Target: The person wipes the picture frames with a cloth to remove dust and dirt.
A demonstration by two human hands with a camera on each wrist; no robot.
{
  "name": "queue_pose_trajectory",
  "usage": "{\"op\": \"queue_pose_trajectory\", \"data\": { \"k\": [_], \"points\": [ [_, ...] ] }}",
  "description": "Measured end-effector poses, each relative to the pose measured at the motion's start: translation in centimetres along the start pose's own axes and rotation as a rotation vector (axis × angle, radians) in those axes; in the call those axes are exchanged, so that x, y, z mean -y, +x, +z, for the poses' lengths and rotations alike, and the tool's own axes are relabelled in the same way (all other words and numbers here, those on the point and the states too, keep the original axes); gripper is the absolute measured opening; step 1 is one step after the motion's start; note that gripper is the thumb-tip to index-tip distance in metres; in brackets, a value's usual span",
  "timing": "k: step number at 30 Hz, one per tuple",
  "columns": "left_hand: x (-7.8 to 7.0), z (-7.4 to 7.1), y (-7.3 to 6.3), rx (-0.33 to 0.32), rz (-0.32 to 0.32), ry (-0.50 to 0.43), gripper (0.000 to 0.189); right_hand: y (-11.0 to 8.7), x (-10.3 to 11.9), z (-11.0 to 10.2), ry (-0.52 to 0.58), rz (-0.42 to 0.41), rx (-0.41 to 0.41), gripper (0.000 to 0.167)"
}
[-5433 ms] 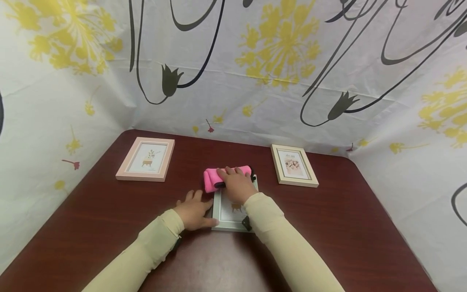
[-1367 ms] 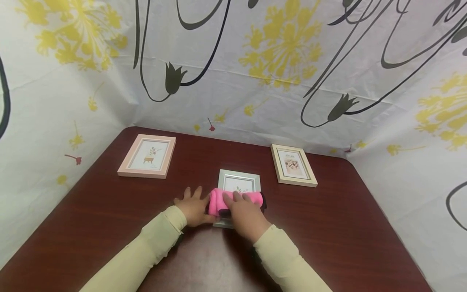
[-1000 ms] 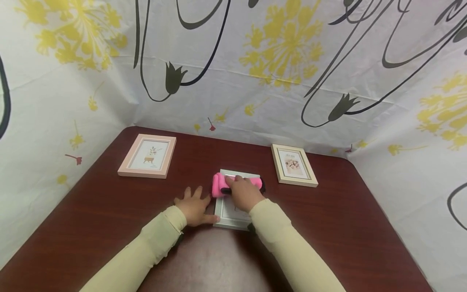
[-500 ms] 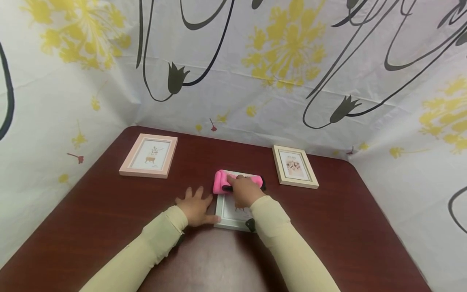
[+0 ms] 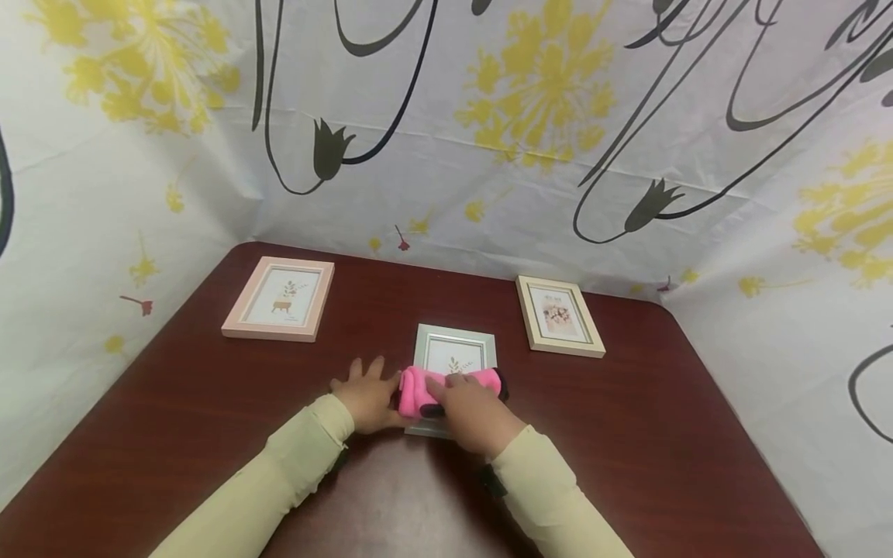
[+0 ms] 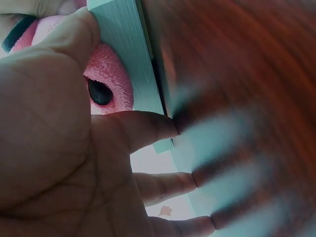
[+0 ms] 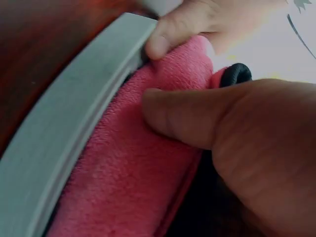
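While the right hand holds a rolled pink cloth against the lower half of a pale green picture frame, the left hand lies along the frame's left side. The right grip is closed on the cloth, the thumb laid across its surface; the right wrist view does not show the other fingers. The left grip is spread wide and has hold of nothing, its fingers extended toward the dark red counter and its thumb resting at the frame's edge, beside the cloth's left end; whether thumb and cloth touch cannot be told. Black trim is visible at both ends of the cloth. Above it, the upper part of the frame is uncovered, with a leafy sprig in the print. The pale green frame lies flat toward the middle of the counter, well in from the left and right edges. Near the counter's far left corner lies a pink picture frame, its print showing a plant in a footed pot; close to the far edge, toward the far right corner, lies a cream picture frame with a floral print. Beyond the counter's far edge rises a white sheet bearing yellow flower heads and dark curling stems.
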State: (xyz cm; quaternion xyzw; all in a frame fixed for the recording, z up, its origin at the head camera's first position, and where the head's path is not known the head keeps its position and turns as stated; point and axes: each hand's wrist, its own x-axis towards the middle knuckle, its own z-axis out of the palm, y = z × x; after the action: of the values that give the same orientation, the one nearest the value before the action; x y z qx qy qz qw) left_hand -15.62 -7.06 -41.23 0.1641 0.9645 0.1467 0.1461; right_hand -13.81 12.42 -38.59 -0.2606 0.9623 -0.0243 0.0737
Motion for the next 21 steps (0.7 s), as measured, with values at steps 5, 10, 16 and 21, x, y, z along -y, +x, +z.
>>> {"op": "queue_pose_trajectory", "data": {
  "k": [5, 10, 16, 21],
  "points": [
    [0.1, 0.1, 0.0, -0.002, 0.004, 0.004, 0.089, -0.1, 0.3, 0.4, -0.051, 0.010, -0.060, 0.052],
    [0.1, 0.0, 0.0, 0.022, 0.008, 0.000, 0.088, 1.1, 0.2, 0.6, -0.065, 0.061, -0.072, 0.052],
    [0.3, -0.4, 0.0, 0.051, 0.007, -0.001, 0.087, 4.5, -1.0, 0.0, -0.042, 0.147, -0.056, 0.053],
    [0.2, -0.3, 0.0, 0.048, 0.009, 0.001, 0.085, 6.6, -2.2, -0.5, -0.029, 0.180, 0.020, 0.082]
  ]
}}
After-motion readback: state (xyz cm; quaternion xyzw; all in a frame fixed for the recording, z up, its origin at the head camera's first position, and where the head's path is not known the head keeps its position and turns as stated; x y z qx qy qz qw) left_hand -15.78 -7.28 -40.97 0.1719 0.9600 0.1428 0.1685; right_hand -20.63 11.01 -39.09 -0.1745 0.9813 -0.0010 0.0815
